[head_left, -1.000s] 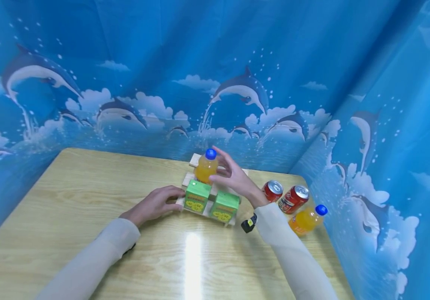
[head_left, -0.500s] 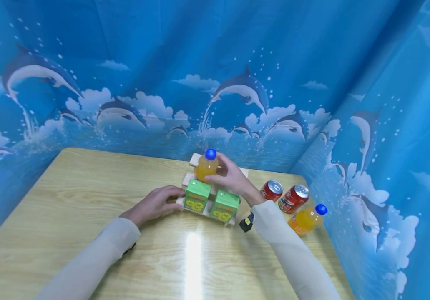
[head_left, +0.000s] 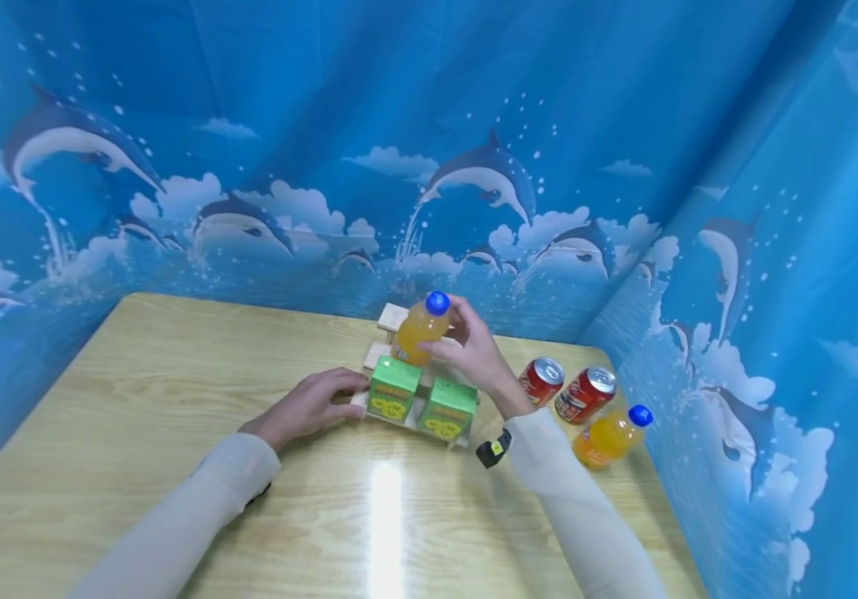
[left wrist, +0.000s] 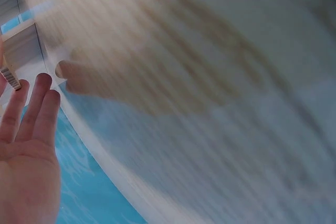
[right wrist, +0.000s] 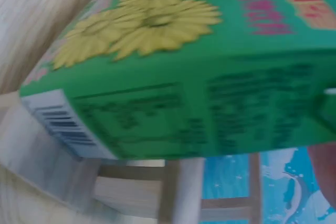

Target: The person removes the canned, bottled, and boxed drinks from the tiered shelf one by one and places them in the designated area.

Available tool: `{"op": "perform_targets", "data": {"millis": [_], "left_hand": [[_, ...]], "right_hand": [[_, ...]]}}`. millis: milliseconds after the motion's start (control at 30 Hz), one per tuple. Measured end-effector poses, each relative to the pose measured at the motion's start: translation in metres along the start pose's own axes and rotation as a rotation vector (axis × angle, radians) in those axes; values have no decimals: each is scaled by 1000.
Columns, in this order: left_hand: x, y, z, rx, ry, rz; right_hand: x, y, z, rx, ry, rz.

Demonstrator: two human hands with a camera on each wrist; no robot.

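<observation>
A small bottle of orange drink with a blue cap leans right over the middle step of a stepped wooden rack. My right hand grips it from the right, thumb in front and fingers behind. My left hand holds the left end of the rack's lowest step between thumb and fingers. In the left wrist view, the left hand's fingers are fairly straight at the wood's edge. Two green drink cartons with yellow flowers, a left carton and a right carton, stand on the lowest step.
Right of the rack stand two red soda cans, one can beside another can, and a second orange drink bottle. They are close to the right forearm. A blue dolphin curtain borders the wooden table behind and at right.
The bottle in my right hand has shifted slightly right, its cap tipping to the right. My right hand has closed in and moved with it. The left hand stays at the rack.
</observation>
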State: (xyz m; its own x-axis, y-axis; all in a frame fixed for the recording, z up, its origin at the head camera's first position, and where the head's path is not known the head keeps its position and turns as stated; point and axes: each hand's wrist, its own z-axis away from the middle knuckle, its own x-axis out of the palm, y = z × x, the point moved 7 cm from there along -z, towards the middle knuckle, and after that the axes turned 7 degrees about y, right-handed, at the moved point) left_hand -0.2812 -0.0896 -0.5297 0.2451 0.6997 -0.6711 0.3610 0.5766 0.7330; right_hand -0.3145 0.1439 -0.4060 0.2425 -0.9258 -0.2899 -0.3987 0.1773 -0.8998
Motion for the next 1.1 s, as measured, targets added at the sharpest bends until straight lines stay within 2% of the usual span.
{"op": "perform_targets", "data": {"millis": [100, 533, 733, 1100], "left_hand": [[0, 0, 0, -4, -1, 4], [1, 3, 2, -7, -8, 5], [0, 2, 2, -11, -11, 13], [0, 3, 2, 5, -2, 15]], "right_hand": [[-7, -8, 2, -28, 32, -26], [-37, -17, 27, 1, 149, -48], [-53, -25, 39, -30, 186, -56], [-81, -21, 67, 21, 311, -21]]}}
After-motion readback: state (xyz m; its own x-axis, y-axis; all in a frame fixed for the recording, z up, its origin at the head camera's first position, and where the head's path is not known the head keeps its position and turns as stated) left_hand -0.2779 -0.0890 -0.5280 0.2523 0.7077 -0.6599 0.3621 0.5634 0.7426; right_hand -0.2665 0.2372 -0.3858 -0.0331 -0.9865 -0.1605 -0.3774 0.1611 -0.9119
